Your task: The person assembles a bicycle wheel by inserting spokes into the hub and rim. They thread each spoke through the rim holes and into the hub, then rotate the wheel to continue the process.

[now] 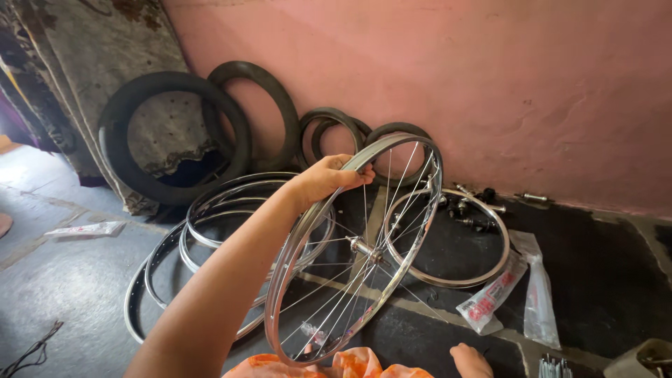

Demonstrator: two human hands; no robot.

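Observation:
My left hand (326, 178) grips the top of a shiny spoked bicycle wheel rim (301, 238) and holds it upright and tilted in front of me. Its hub (362, 248) sits in the middle with thin spokes fanning out. My right hand (470, 360) shows only partly at the bottom edge, low near the dark floor mat; whether it holds anything is hidden. An orange cloth (350, 365) lies just under the wheel's lower edge.
Several bare metal rims (210, 210) lie stacked on the floor at left, another rim (483, 269) at right. Black tyres (168, 136) lean on the pink wall. Small hub parts (476, 203), plastic packets (490, 297) and a bundle of spokes (556, 365) lie at right.

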